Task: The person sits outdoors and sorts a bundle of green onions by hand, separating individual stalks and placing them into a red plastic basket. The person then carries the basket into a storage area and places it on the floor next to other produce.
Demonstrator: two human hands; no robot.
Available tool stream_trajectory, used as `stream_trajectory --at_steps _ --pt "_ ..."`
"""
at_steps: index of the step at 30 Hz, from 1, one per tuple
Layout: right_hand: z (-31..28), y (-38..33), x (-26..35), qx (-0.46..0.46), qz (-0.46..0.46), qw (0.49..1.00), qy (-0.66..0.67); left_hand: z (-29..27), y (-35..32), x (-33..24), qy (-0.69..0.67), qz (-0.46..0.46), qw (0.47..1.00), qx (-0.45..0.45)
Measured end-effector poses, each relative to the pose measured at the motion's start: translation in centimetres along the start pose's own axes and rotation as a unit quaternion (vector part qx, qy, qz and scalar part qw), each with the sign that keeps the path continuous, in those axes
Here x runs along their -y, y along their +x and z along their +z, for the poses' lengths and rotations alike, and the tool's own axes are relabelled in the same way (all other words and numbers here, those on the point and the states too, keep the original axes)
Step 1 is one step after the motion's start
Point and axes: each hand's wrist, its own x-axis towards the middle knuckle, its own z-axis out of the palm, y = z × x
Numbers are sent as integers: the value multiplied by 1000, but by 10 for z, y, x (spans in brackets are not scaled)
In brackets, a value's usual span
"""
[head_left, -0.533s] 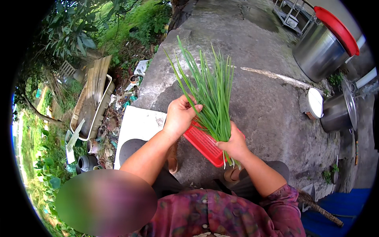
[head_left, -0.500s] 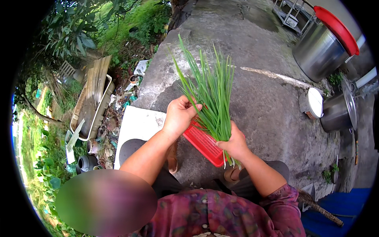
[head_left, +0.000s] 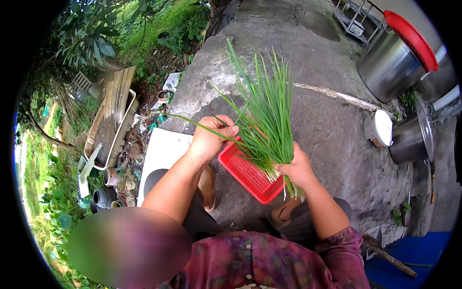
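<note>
In the head view, one bundle of long, thin green scallions with white ends [head_left: 276,111] fans out between the two hands, its leaves pointing away from the person. The right hand [head_left: 299,167] grips it near the white ends; the left hand [head_left: 209,138] is closed, pinching one slender green leaf [head_left: 182,117]. One red, rectangular plastic basket [head_left: 251,189] sits below and between them, with more scallions over it. Two tan shoes [head_left: 207,185] show beneath.

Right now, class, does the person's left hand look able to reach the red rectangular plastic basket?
Probably yes: the left hand is close to the basket, whose left rim shows uncovered. The bunch of long, slender green stalks covers mainly its right part, though the hand seems to pinch one.
</note>
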Motion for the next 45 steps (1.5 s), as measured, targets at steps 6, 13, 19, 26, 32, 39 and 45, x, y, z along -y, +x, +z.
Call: stream_trajectory --at_steps 6,13,19,26,32,39,45 --pt "-1 -6 15 19 24 997 77 -26 10 -13 -320 57 946 -18" --pt "-10 -9 25 77 71 953 285 -258 22 -9 -483 324 743 -330" --pt "-21 -7 33 171 114 889 409 -250 12 -3 -559 163 760 -290" --pt "-13 -2 27 227 124 853 454 -101 17 -26 -78 218 963 -137" --pt "-3 -4 26 260 158 831 466 -6 3 -27 413 437 799 -17" --pt "0 -7 19 303 164 834 431 8 7 -20 450 394 801 -35" --pt "2 -8 18 311 181 828 431 11 5 -19 416 354 836 -47"
